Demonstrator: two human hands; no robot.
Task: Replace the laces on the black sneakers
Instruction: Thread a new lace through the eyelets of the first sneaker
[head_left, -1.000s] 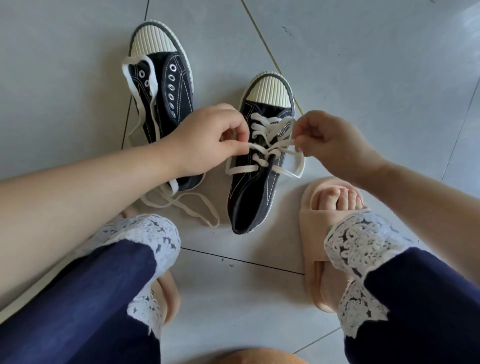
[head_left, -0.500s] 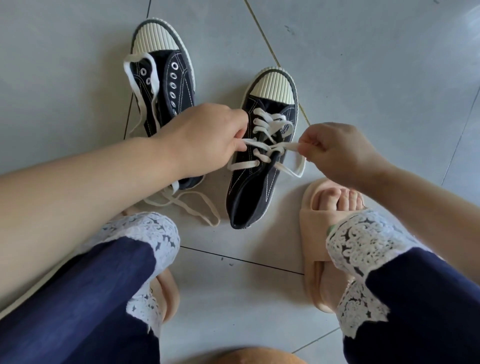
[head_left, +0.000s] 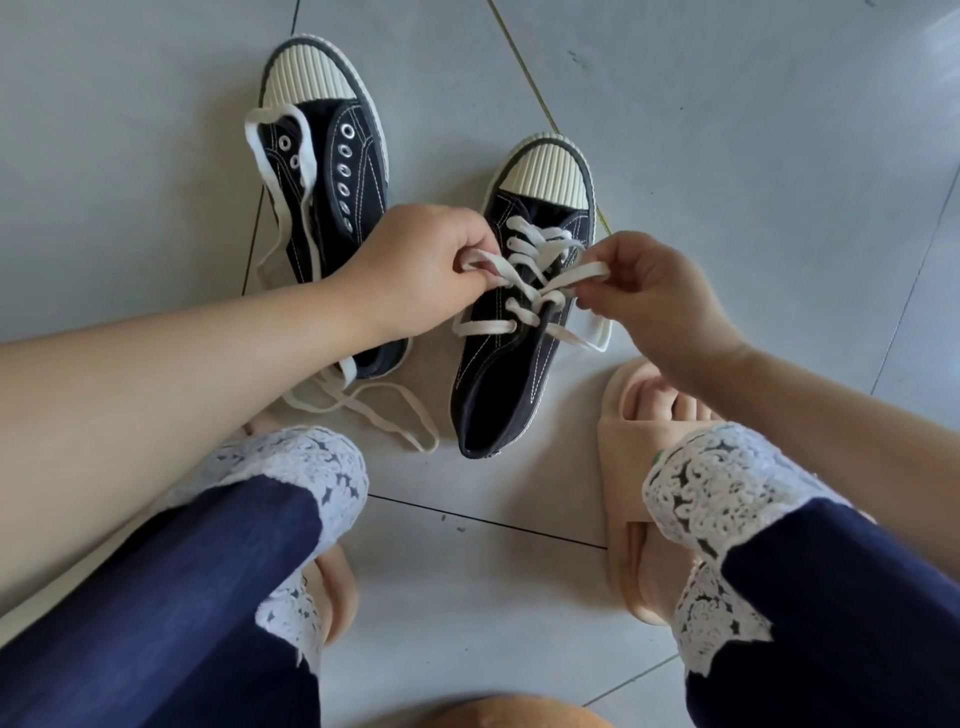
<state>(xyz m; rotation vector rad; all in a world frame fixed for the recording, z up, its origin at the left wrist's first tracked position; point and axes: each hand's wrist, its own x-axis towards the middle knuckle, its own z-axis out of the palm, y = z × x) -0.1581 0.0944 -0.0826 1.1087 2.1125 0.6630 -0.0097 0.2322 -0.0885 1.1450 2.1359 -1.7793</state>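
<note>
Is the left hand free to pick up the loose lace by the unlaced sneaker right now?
Probably not yet: the left hand is pinching a lace end on the laced sneaker. The loose lace trails close by, so letting go should suffice.

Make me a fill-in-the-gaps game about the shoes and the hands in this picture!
1. The left hand and the right hand each pinch the cream ___ of the laced sneaker.
2. The unlaced sneaker stands to the ___ of the laced one.
3. Both sneakers stand on a grey tiled ___.

Missing words: lace, left, floor.
</note>
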